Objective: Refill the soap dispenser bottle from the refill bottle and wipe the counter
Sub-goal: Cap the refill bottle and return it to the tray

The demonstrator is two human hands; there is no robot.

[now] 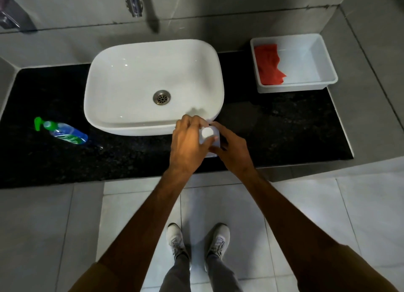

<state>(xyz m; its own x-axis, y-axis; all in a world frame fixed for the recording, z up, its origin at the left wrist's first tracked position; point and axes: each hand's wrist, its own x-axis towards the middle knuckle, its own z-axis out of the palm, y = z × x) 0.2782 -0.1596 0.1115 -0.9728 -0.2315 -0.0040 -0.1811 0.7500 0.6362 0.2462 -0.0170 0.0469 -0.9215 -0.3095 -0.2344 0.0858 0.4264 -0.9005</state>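
Observation:
A white bottle (215, 136) with a round white cap (207, 132) stands upright on the black counter (284, 127), just in front of the sink's near right corner. My left hand (188, 143) has its fingers closed around the cap from the left. My right hand (229, 145) grips the bottle's body from the right. Most of the bottle is hidden by both hands. A clear blue bottle with a green pump top (62, 131) lies on its side on the counter at the left. A red cloth (269, 65) lies in a white tub.
The white basin (113, 77) sits at the counter's middle, with a chrome tap (134, 1) above it. The white tub (328, 73) stands at the back right. Grey tiled walls close in the counter on both sides. My shoes stand on the tiled floor below.

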